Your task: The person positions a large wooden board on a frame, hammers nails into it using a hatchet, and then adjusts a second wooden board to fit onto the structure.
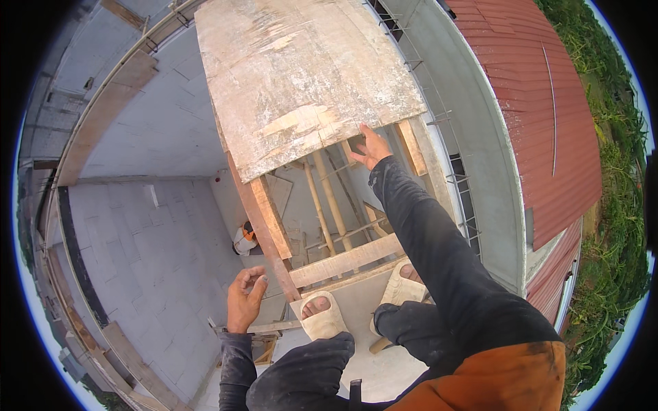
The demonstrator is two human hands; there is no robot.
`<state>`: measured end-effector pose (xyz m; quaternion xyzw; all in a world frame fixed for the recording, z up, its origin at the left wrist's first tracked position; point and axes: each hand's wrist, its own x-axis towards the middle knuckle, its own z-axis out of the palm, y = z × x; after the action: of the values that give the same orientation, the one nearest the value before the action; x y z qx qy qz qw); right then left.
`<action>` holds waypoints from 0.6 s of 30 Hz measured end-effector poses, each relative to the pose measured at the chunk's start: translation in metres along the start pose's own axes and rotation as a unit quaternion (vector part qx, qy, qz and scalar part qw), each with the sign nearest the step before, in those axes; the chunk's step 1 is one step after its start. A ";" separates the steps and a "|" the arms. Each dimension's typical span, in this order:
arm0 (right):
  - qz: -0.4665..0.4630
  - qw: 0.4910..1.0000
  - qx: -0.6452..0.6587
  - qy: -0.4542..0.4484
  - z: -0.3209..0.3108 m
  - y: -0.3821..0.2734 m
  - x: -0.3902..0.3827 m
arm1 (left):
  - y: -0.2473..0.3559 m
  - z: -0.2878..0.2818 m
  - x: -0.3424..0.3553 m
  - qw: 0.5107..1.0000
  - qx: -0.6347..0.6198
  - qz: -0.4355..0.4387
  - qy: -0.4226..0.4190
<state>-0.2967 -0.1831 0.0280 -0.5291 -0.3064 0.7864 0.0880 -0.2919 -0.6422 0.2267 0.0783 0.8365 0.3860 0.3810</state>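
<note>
A worn, whitish-stained plywood sheet lies across a timber frame ahead of me. My right hand grips its near edge, with fingers on top and the thumb lower down by the opening. To the left, my left hand hangs in the air beside the frame's reddish-brown side board, its fingers half curled and nothing visible in them. Between the sheet and my feet, a wooden crosspiece spans the frame. Below the sheet's edge, poles show through the gap.
I stand in light sandals on a narrow ledge beside a deep drop. Far below on the left, a person in orange and white crouches near a block wall. Rebar sticks out on the right, before a red metal roof.
</note>
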 end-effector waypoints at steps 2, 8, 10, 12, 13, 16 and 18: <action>0.008 0.993 0.097 -0.068 0.009 0.005 0.016 | -0.016 -0.001 0.016 0.997 0.043 0.042 0.042; -0.043 0.994 0.066 -0.077 -0.004 -0.001 0.025 | 0.009 0.004 0.075 0.910 0.293 0.247 0.159; -0.055 0.991 0.071 -0.100 -0.006 -0.006 0.011 | 0.031 0.007 0.100 0.859 0.388 0.281 0.180; -0.078 0.984 0.080 -0.137 0.000 -0.008 -0.013 | 0.048 0.006 0.122 0.806 0.468 0.299 0.203; -0.092 0.982 0.072 -0.150 0.012 -0.012 -0.030 | 0.057 0.002 0.132 0.783 0.496 0.307 0.215; -0.135 0.973 0.070 -0.173 0.057 -0.045 -0.083 | 0.084 -0.013 0.161 0.744 0.529 0.317 0.257; -0.165 0.967 0.056 -0.186 0.077 -0.079 -0.115 | 0.108 -0.034 0.178 0.735 0.504 0.344 0.295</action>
<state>-0.3308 -0.2037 0.1823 -0.3096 -0.3557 0.8617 0.1875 -0.4579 -0.5122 0.2139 0.4234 0.8950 0.0161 -0.1393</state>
